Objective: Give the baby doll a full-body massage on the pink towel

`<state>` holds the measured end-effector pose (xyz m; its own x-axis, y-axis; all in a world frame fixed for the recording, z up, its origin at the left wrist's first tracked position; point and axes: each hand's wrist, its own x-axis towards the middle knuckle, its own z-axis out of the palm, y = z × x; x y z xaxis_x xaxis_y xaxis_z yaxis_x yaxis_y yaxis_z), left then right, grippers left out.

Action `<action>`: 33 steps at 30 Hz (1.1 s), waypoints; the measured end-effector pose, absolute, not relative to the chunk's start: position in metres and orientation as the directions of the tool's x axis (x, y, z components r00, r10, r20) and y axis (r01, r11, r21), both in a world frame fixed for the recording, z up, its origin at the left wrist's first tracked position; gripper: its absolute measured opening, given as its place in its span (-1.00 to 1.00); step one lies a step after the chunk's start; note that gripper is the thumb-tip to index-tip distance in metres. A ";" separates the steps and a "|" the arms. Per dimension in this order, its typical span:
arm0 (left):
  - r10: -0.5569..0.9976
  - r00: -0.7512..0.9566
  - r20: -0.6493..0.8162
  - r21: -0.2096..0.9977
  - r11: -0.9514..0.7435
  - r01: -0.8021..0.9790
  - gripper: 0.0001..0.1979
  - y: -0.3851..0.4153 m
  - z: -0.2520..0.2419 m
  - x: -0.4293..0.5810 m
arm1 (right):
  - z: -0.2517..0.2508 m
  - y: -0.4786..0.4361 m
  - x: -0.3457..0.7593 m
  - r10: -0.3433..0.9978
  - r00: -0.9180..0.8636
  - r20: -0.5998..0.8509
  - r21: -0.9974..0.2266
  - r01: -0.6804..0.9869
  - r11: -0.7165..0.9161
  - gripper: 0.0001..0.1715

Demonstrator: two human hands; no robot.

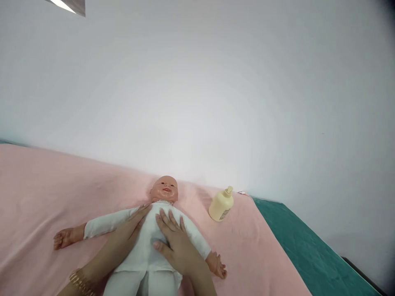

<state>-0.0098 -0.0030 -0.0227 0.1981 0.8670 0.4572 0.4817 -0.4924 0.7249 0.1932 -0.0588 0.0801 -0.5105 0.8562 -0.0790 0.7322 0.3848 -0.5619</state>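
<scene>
A baby doll (pixel 159 259) in a white long-sleeved top and white trousers lies on its back, head away from me and arms spread wide. My left hand (pixel 132 226) rests along the side of its chest near the shoulder, fingers stretched out, with a gold bracelet on that wrist. Flat on the other half of the chest lies my right hand (pixel 175 244), its fingers spread and thumb apart. Neither hand grips anything. The doll's lower legs are out of frame.
A pale yellow pump bottle (pixel 220 205) stands to the right of the doll's head. Beneath everything is a pink cloth (pixel 256 255), with a green cover (pixel 311 242) showing at the right. A white wall (pixel 197 94) rises behind.
</scene>
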 end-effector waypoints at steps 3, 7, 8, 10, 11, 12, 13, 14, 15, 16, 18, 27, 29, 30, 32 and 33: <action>0.877 0.204 0.436 0.730 -0.476 0.490 -0.52 -0.006 -0.016 -0.008 | 0.077 -0.055 0.202 0.875 -0.470 -0.115 -0.570 0.753 0.329 -0.19; 0.899 0.205 0.386 0.716 -0.433 0.548 -0.52 -0.014 -0.001 -0.006 | 0.076 -0.055 0.210 0.916 -0.376 -0.142 -0.532 0.809 0.250 -0.15; 0.899 0.202 0.388 0.710 -0.431 0.558 -0.52 -0.016 0.002 -0.006 | 0.076 -0.055 0.211 0.922 -0.357 -0.150 -0.514 0.825 0.236 -0.17; 0.894 0.199 0.401 0.691 -0.438 0.576 -0.54 -0.018 0.005 -0.005 | 0.078 -0.056 0.213 0.928 -0.328 -0.176 -0.480 0.852 0.210 -0.23; 0.890 0.201 0.408 0.680 -0.444 0.584 -0.54 -0.018 0.006 -0.005 | 0.079 -0.056 0.214 0.930 -0.312 -0.193 -0.465 0.864 0.193 -0.26; 0.886 0.201 0.417 0.669 -0.449 0.592 -0.54 -0.018 0.006 -0.005 | 0.080 -0.057 0.215 0.932 -0.294 -0.213 -0.452 0.875 0.173 -0.27; 0.883 0.203 0.424 0.659 -0.455 0.599 -0.55 -0.018 0.007 -0.005 | 0.081 -0.057 0.215 0.933 -0.278 -0.230 -0.442 0.884 0.155 -0.28; 0.880 0.202 0.431 0.653 -0.458 0.603 -0.55 -0.017 0.007 -0.005 | 0.082 -0.058 0.216 0.933 -0.265 -0.243 -0.434 0.890 0.140 -0.29; 0.877 0.200 0.437 0.650 -0.461 0.604 -0.55 -0.018 0.008 -0.005 | 0.082 -0.058 0.217 0.933 -0.257 -0.250 -0.429 0.894 0.131 -0.30; 0.873 0.206 0.443 0.650 -0.470 0.597 -0.55 -0.019 0.010 -0.005 | 0.083 -0.058 0.218 0.934 -0.253 -0.254 -0.427 0.895 0.127 -0.30; 0.851 0.279 0.444 0.663 -0.522 0.537 -0.58 -0.023 0.017 -0.004 | 0.084 -0.058 0.219 0.932 -0.259 -0.253 -0.431 0.893 0.131 -0.30; 0.606 0.732 0.311 0.765 -0.617 0.186 -0.82 -0.051 0.048 0.006 | 0.083 -0.057 0.220 0.926 -0.295 -0.234 -0.458 0.874 0.162 -0.31; 0.633 0.718 0.289 0.736 -0.627 0.256 -0.78 -0.047 0.047 0.007 | 0.082 -0.057 0.221 0.926 -0.296 -0.234 -0.457 0.874 0.164 -0.31; 0.649 0.704 0.289 0.712 -0.637 0.295 -0.75 -0.045 0.045 0.006 | 0.082 -0.058 0.221 0.926 -0.296 -0.234 -0.457 0.874 0.164 -0.31; 0.686 0.655 0.317 0.658 -0.656 0.370 -0.68 -0.038 0.040 0.005 | 0.082 -0.058 0.221 0.926 -0.293 -0.239 -0.461 0.873 0.157 -0.30; 0.708 0.620 0.337 0.633 -0.658 0.407 -0.65 -0.036 0.036 0.004 | 0.082 -0.058 0.221 0.926 -0.291 -0.241 -0.463 0.873 0.153 -0.30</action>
<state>0.0042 -0.0355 0.0364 0.6203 0.7081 0.3373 0.4072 -0.6583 0.6331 0.2207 -0.0576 0.0820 -0.2907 0.9259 -0.2411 0.8729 0.1535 -0.4631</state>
